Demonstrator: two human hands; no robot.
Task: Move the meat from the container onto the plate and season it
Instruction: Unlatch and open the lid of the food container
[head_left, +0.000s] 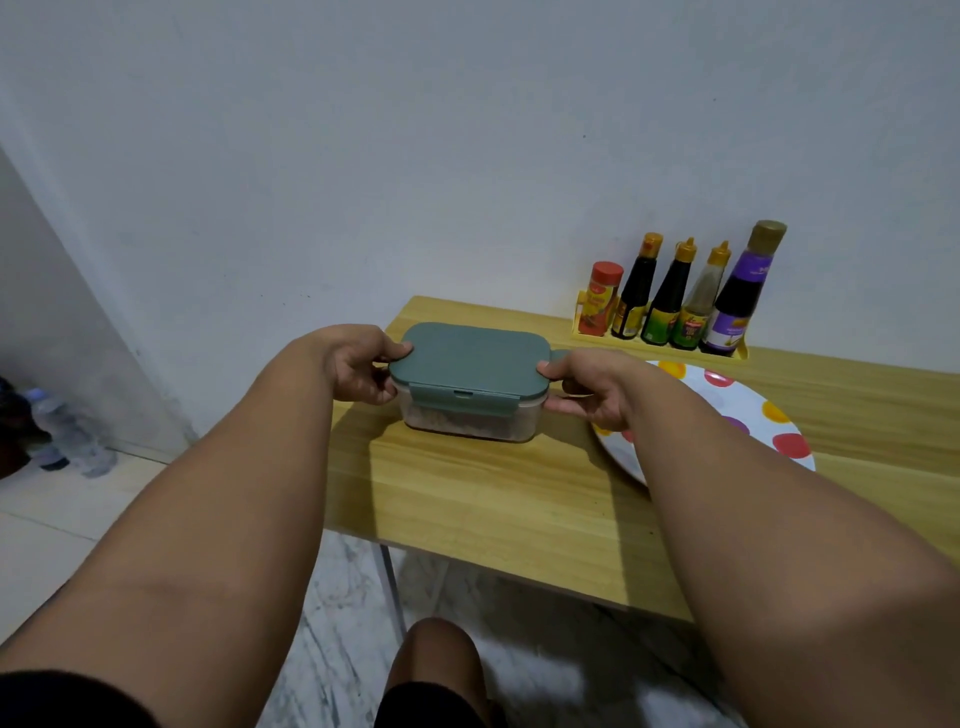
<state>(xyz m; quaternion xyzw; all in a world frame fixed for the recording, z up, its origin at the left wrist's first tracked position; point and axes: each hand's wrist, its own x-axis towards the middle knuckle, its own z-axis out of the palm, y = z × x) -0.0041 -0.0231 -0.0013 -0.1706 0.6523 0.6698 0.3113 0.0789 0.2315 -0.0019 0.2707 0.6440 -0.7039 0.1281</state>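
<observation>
Since the grey-green plastic lid (470, 358) is still clipped on the clear rectangular plastic container (470, 418), the task looks barely begun: no meat has left it and nothing has been seasoned. At the left end of the box the left hand (361, 371) grips it, thumb on the lid's edge and fingers curled under the rim; the container stands on the pale wooden desk (493, 499), near its left edge, with pinkish-brown meat dimly visible through the wall. The right hand (592, 392) holds the opposite end the same way, thumb by the lid's tab. Just right of it lies the white round plate with coloured dots (748, 410), bare where visible. Along the desk's far edge a yellow rack (660, 349) holds five sauce and spice bottles (670, 299), untouched. Opening, transferring and seasoning all remain.
</observation>
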